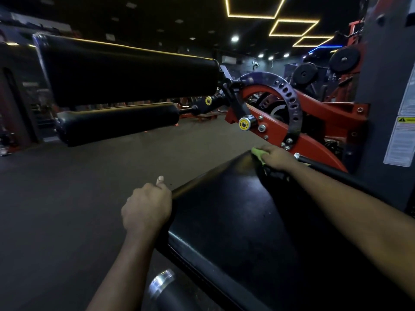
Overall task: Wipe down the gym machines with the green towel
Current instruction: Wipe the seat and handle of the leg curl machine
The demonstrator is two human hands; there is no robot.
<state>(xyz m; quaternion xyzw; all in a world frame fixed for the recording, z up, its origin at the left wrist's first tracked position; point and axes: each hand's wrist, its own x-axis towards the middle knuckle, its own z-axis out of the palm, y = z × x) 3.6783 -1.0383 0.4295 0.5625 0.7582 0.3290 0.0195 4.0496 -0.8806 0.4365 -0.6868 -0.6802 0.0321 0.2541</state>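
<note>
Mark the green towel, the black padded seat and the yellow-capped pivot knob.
green towel (258, 153), head view, exposed fold
black padded seat (224, 212), head view, top face
yellow-capped pivot knob (244, 125), head view, cap centre

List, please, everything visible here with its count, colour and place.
seat pad: one, black, centre-right foreground
green towel: one, green, that pad's far corner
roller pads: two, black, upper left, one above the other
machine frame: one, red, right
adjustment arc: one, dark, holed, on the frame
weight plates: at least two, black, upper right
left hand: one, grips seat pad's left edge
right hand: one, holds the green towel on the pad
</note>
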